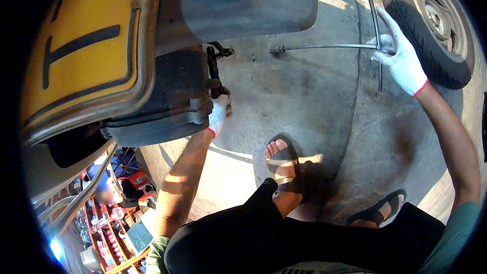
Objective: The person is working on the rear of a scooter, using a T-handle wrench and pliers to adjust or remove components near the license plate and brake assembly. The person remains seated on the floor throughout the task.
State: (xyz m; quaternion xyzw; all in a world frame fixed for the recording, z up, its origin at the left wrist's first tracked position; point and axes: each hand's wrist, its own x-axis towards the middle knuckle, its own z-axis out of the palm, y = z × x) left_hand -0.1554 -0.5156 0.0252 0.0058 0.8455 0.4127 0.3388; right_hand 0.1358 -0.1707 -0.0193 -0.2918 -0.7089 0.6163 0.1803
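My right hand (pixel 404 63), in a white work glove with a red cuff edge, grips the crossbar of a T-handle socket wrench (pixel 329 46). The wrench's long shaft points left, its socket end over the concrete floor. On the left, my left hand (pixel 218 113), gloved the same way, is closed at the edge of a black rounded housing (pixel 162 89) on the vehicle. Its fingers are partly hidden, and what they hold cannot be made out. Just above that hand a dark, greasy metal part (pixel 213 66) sticks up beside the housing.
A yellow plate (pixel 96 45) with black markings and a grey-black mudguard (pixel 253 10) overhang the upper left. At the upper right a tyred wheel (pixel 433 18) lies by my right hand. My sandalled feet are on the floor (pixel 309 106). Shelves of goods (pixel 114 236) and a person are at lower left.
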